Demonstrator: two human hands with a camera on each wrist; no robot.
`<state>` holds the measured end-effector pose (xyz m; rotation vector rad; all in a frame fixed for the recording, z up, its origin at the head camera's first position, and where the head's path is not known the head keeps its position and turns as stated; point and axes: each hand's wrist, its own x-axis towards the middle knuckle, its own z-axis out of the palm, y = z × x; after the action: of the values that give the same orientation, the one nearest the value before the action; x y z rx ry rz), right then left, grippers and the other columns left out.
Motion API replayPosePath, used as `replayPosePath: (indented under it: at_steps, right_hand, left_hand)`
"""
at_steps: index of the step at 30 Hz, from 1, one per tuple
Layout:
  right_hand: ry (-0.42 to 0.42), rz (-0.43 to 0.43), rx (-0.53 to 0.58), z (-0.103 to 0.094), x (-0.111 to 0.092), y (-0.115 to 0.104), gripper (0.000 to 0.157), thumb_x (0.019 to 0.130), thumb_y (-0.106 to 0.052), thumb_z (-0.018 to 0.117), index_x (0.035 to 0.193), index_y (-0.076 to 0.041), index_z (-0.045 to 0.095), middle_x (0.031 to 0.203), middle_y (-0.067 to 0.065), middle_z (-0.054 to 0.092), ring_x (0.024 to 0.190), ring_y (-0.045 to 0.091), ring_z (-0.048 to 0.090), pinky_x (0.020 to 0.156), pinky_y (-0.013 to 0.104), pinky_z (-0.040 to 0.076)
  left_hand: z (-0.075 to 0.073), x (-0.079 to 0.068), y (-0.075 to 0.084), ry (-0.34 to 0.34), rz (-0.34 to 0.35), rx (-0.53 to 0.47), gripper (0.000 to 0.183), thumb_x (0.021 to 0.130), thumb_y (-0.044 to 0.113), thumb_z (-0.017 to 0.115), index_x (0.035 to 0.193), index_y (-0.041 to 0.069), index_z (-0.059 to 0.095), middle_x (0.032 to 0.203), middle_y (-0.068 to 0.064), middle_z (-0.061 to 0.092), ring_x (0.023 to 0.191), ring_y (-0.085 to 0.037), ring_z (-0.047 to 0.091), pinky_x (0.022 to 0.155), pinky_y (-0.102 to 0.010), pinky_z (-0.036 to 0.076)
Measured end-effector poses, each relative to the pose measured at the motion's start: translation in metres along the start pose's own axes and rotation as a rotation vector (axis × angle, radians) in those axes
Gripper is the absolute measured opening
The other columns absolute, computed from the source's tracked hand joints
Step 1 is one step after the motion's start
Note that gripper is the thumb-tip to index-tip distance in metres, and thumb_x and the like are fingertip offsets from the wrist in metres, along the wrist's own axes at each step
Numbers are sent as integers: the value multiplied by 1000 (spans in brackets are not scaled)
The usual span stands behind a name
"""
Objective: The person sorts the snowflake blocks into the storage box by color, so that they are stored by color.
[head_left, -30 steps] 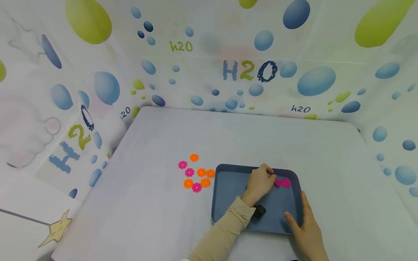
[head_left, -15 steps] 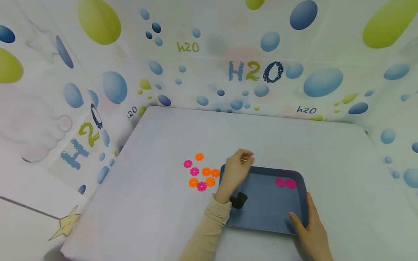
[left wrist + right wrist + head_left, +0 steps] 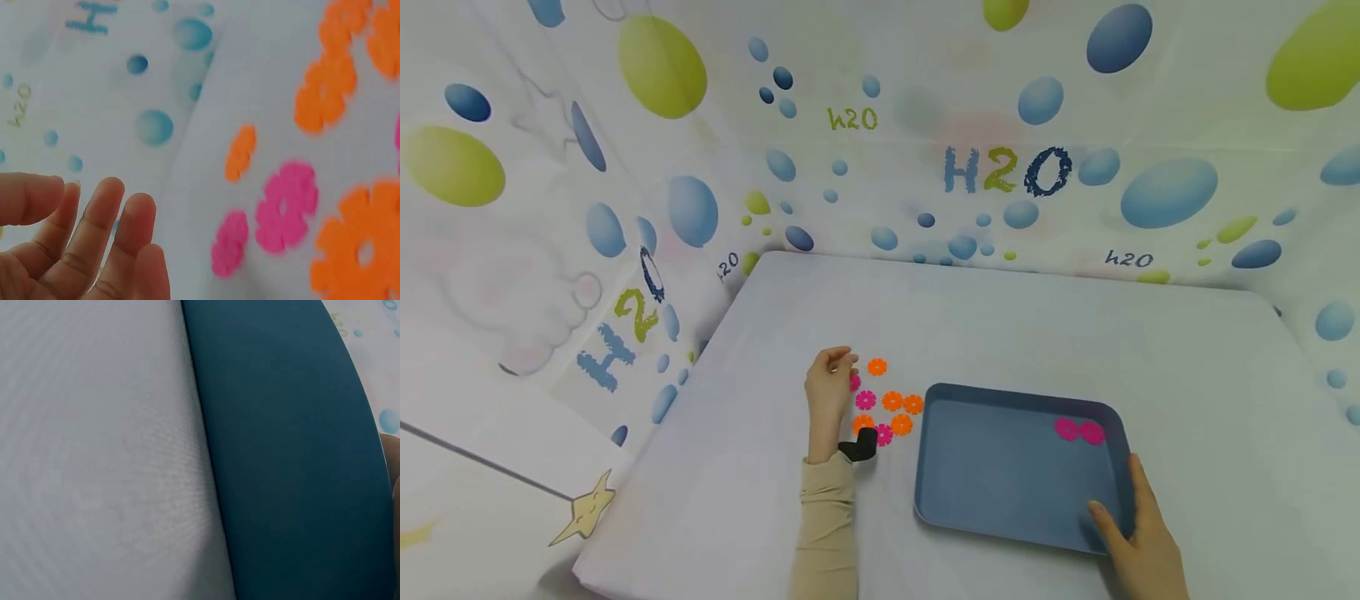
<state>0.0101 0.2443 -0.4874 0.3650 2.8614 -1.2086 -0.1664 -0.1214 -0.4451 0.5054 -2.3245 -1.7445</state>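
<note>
My left hand (image 3: pixel 831 392) hovers over the left side of a loose group of flower-shaped notched discs, its fingers loosely bent and nothing between them. Under its fingertips a pink disc (image 3: pixel 855 382) is partly hidden. In the left wrist view, the fingers (image 3: pixel 106 212) are spread beside pink discs (image 3: pixel 287 206) and orange discs (image 3: pixel 325 94). My right hand (image 3: pixel 1142 533) grips the near right corner of a blue-grey tray (image 3: pixel 1000 483), thumb over the rim and fingers along the outside. Two pink discs (image 3: pixel 1078 431) lie side by side in the tray's far right corner.
Several orange discs (image 3: pixel 892 401) and pink discs (image 3: pixel 866 400) lie on the white table (image 3: pixel 1000 325) left of the tray, one orange close to its rim. A black camera mount (image 3: pixel 861 446) sits at my left wrist. Patterned curtains (image 3: pixel 895 167) enclose the table behind and at both sides.
My left hand has moved left, from the pink discs in the tray, over the rim, to the loose discs. My right hand stays at the tray's corner. The head view has turned slightly left.
</note>
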Motion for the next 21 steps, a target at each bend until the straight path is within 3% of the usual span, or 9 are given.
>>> replayPosePath:
  at_steps: [4,11,18,21]
  right_hand:
    - [17,-6,-3,1,-1,0,85,98,-39,53,156,-21,-7,159,28,7,135,62,20,98,75,26]
    - [7,24,-64,2,0,1,85,99,-40,51,156,-19,-8,157,32,10,129,65,27,95,76,28]
    - [10,35,-64,2,-1,0,85,99,-40,51,156,-19,-8,157,31,11,127,65,29,95,75,28]
    - [13,36,-52,3,0,-2,84,99,-40,51,156,-21,-8,158,30,10,128,65,28,95,76,28]
  left_hand:
    - [-8,5,-15,49,-44,6,23,98,16,54,114,2,64,108,-18,71,88,-32,69,68,-17,45]
    - [-12,5,-34,49,-101,68,25,96,18,56,115,2,64,102,-18,69,78,-23,61,71,-25,46]
    - [-12,4,-40,13,-37,215,31,86,13,68,116,6,65,112,-14,70,106,-32,61,94,-43,47]
    - [-11,4,-39,4,-24,254,36,81,10,72,116,8,65,114,-12,70,109,-33,60,93,-44,47]
